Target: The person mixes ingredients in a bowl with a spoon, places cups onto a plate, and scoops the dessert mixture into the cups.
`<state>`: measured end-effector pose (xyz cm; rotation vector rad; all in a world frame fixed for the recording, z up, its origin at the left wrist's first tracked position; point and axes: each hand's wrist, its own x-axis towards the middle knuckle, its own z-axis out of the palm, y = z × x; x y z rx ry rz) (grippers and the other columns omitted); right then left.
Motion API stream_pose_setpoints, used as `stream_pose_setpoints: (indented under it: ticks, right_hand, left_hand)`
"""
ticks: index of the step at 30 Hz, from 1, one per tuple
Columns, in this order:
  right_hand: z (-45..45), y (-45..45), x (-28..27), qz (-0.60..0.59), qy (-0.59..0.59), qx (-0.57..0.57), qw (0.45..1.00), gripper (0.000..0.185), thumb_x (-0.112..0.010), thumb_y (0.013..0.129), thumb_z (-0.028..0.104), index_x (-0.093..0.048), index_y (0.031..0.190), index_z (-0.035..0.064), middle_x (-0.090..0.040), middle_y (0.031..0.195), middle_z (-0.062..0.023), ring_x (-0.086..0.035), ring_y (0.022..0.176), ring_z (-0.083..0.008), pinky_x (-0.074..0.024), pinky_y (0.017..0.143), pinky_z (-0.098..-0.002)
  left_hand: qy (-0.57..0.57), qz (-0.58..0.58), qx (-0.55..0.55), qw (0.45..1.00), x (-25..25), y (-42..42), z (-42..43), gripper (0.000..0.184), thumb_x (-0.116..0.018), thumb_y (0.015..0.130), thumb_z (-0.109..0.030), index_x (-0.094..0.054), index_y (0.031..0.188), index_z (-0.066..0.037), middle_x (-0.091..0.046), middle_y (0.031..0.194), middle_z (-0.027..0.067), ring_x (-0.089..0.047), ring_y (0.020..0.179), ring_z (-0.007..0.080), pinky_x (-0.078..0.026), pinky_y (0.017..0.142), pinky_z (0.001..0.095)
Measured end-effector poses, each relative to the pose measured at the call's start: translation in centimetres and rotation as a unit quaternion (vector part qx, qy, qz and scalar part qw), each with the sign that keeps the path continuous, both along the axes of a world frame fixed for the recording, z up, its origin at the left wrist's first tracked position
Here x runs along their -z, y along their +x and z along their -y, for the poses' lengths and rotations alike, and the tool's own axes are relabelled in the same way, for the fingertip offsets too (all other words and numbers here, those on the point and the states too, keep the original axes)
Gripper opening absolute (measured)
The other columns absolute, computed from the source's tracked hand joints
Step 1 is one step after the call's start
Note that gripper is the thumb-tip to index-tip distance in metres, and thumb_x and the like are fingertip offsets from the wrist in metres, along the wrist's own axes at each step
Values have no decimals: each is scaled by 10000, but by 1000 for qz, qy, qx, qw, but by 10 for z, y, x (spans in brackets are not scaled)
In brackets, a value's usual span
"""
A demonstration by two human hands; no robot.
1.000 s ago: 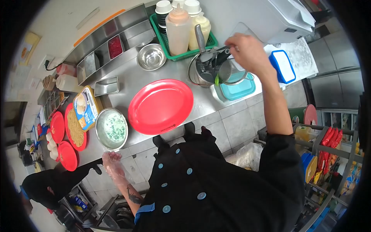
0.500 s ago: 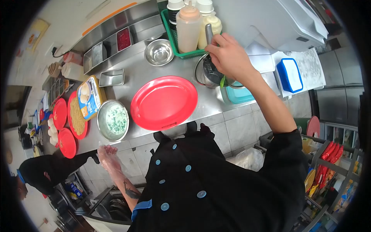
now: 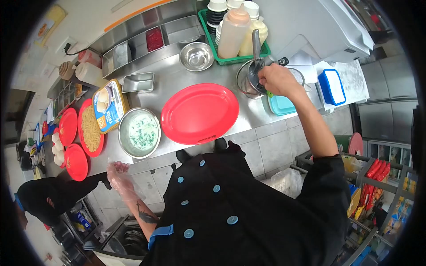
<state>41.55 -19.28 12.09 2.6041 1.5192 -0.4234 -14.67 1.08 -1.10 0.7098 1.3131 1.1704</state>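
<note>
My right hand [image 3: 280,80] is closed, bent over a metal container [image 3: 253,84] of utensils at the back right of the counter; what its fingers hold is too small to make out. A teal lidded box [image 3: 282,105] lies just below that wrist. My left hand [image 3: 120,178], in a clear plastic glove, hangs low at the counter's front edge with its fingers curled; whether anything is in it cannot be seen. Nearest to it is a steel bowl [image 3: 139,133] of white and green mixture. An oval red plate [image 3: 200,113] lies between the hands.
A green basket [image 3: 242,59] holds squeeze bottles and cups. Left of the bowl stand a yellow-blue tub [image 3: 109,106], a red plate of noodles [image 3: 91,131] and smaller red plates. Another person in black [image 3: 57,195] is at the lower left. A blue-rimmed box [image 3: 333,87] sits at right.
My right hand has moved down and stays among the utensils, after shifting across the container. The view has shifted, so the counter items appear farther right. My left hand remains low.
</note>
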Motion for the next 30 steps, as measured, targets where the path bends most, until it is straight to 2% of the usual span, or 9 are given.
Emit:
stream_pose_setpoints:
  ticks: [3,8,12,16,18,20,22,26,30]
  right_hand:
    - [10,9,-4,-19,38,-63,997,133,-656,820,151,-736,860,53,-708,829,-178,-678,829,-377,-533,773,-465]
    - [41,24,-36,-90,182,109,973,177,-668,871,147,-727,943,-4,-686,748,-150,-657,709,-306,-498,686,-371]
    - [67,8,-44,-80,261,120,955,181,-675,882,119,-726,996,-12,-691,789,-135,-645,697,-266,-493,673,-338]
    - [81,-16,-50,72,312,67,945,168,-687,870,62,-741,1023,18,-673,819,-112,-620,709,-253,-484,664,-360]
    - [90,-25,-46,160,430,46,888,212,-695,843,3,-745,1046,38,-655,789,-91,-611,709,-240,-482,671,-353]
    - [97,-23,-28,183,446,43,875,261,-700,819,-29,-749,1059,63,-659,809,-76,-618,755,-223,-488,683,-346]
    - [106,-24,-19,206,347,90,910,264,-701,820,-27,-751,1059,73,-663,825,-76,-621,768,-223,-493,686,-348]
    - [120,-35,-23,198,501,104,836,236,-682,860,-24,-746,1065,73,-665,852,-116,-647,794,-218,-503,714,-336]
    - [138,-24,4,165,392,132,895,177,-641,952,48,-737,1101,47,-701,903,-101,-660,791,-166,-506,710,-287]
  left_hand:
    - [-9,-14,1,1000,-6,3,-11,214,-581,960,-281,-538,913,-76,-558,817,35,-543,721,182,-505,739,394]
    - [-8,2,-2,1000,1,-9,-21,226,-570,968,-297,-522,897,-88,-553,801,25,-531,701,171,-493,728,390]
    - [-21,-12,8,1000,0,-9,-24,233,-564,970,-302,-525,901,-82,-553,806,29,-526,700,168,-485,711,374]
    - [-16,-12,27,999,9,-11,-29,220,-564,964,-288,-535,912,-76,-552,812,30,-525,701,167,-481,698,361]
    - [-24,-27,48,998,7,-7,-33,208,-565,957,-274,-545,930,-69,-551,815,32,-526,703,165,-482,695,357]
    - [-25,-30,56,998,14,-5,-35,203,-562,955,-270,-550,937,-69,-552,818,33,-531,712,167,-482,698,360]
    - [-24,-35,62,997,17,-2,-39,198,-559,954,-266,-555,944,-68,-553,821,34,-536,720,169,-482,701,364]
    - [-20,-85,71,994,20,-3,-40,259,-536,968,-280,-586,1094,-60,-590,869,57,-556,741,180,-512,743,380]
    - [33,-119,122,985,17,9,-41,295,-556,975,-302,-582,1074,-26,-603,865,85,-587,707,186,-548,659,361]
